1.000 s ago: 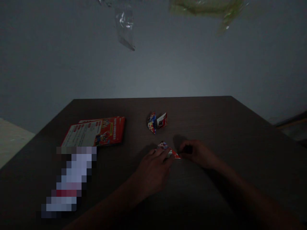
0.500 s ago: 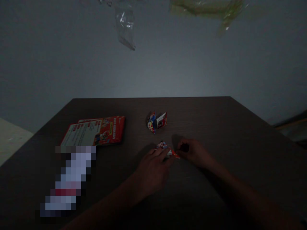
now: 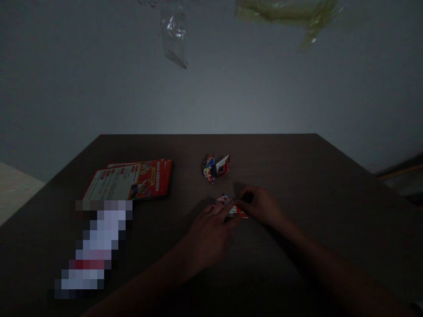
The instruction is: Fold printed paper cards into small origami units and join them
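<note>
A small folded piece of printed paper (image 3: 240,212), red, white and blue, lies on the dark table in front of me. My left hand (image 3: 213,233) rests over it with fingers stretched out flat, covering its left and near part. From the right, my right hand (image 3: 262,204) meets the paper's upper edge, thumb and forefinger pinched together; what sits between the fingertips is hard to see in the dim light. Beyond the hands stand two folded printed paper pieces, a blue and yellow one (image 3: 208,169) and a red and white one (image 3: 223,166).
A stack of red and white printed booklets or packets (image 3: 153,178) lies at the left of the table (image 3: 280,154). Nearer me is a long pixelated pale object (image 3: 102,242). A grey wall (image 3: 211,97) rises behind, with a clear plastic bag (image 3: 174,37) and yellowish tape (image 3: 280,13).
My right hand has moved slightly left and away from me, its fingertips shifting along the paper toward the left fingers. My left hand stays in place.
</note>
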A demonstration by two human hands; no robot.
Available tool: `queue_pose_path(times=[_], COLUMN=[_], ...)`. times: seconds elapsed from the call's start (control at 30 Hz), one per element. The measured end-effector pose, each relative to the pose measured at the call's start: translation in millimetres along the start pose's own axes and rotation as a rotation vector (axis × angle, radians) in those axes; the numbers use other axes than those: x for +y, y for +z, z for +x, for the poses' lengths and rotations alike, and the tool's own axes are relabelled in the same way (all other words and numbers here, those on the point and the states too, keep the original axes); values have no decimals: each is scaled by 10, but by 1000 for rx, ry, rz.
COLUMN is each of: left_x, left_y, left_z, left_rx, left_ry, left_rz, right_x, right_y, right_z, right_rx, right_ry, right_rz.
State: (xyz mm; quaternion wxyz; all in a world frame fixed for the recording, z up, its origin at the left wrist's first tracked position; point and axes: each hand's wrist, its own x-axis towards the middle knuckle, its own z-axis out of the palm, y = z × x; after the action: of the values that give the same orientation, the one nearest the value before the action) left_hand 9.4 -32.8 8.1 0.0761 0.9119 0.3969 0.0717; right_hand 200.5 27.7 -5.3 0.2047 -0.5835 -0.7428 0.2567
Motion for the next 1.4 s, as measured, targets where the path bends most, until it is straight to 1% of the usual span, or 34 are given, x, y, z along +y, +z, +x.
queue_pose_path(times=[0.13, 0.3, 0.57, 0.83, 0.93, 1.03, 1.3, 1.4], left_x=[-14, -24, -18, -20, -24, -33, -38, -38], left_y=[18, 25, 17, 22, 35, 56, 65, 73], left_z=[-12, -17, -17, -11, -10, -10, -9, -17], left_rx=[0, -13, -20, -34, -23, -11, 1, 0], left_ry=[-7, -7, -16, -19, -23, -19, -15, -16], left_rz=[-14, -29, -36, -47, -53, -56, -64, -59], right_x=[77, 167, 198, 102, 66, 23, -18, 36], right_y=[-41, -111, -150, -76, -45, -13, 80, 62], right_z=[-36, -119, -159, -134, -111, -79, 13, -14], right_rx=[-53, -154, -215, -112, -75, -33, 10, -3], right_ry=[-33, -38, -38, -33, -50, -37, 2, -4], right_rz=[145, 172, 211, 128, 115, 97, 42, 102])
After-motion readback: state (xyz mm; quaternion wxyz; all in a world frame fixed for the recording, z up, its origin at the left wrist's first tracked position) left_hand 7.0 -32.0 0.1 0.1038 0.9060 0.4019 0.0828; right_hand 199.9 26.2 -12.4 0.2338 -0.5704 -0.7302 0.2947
